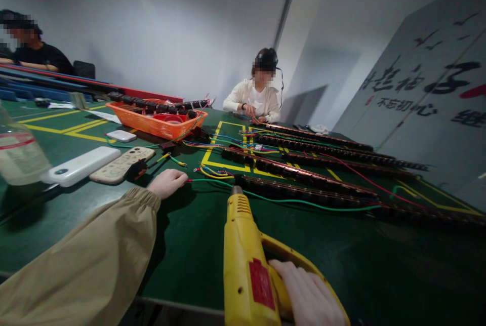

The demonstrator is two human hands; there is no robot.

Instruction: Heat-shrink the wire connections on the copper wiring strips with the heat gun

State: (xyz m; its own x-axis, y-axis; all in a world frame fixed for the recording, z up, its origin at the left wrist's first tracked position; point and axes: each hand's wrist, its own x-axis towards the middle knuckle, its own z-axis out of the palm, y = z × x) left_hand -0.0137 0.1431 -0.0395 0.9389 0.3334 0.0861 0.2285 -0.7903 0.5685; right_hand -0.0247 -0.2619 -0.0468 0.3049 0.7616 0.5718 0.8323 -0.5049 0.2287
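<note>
One yellow heat gun (241,260), right hand (309,290) wrapped round its handle, nozzle near one long green wire (322,208) on the table (197,245). Left hand (169,183) was pinching that wire's red-tipped end. Left of that hand lay one beige phone (123,165) and one white device (83,165). Farther back: one orange basket (152,126). Dark strips (296,189) overlapped too much for me to count.

A workshop — yellow lines (334,174) marked a green table (197,255), wired strips (299,171) lay across it, a heat gun (243,250) was held above it
</note>
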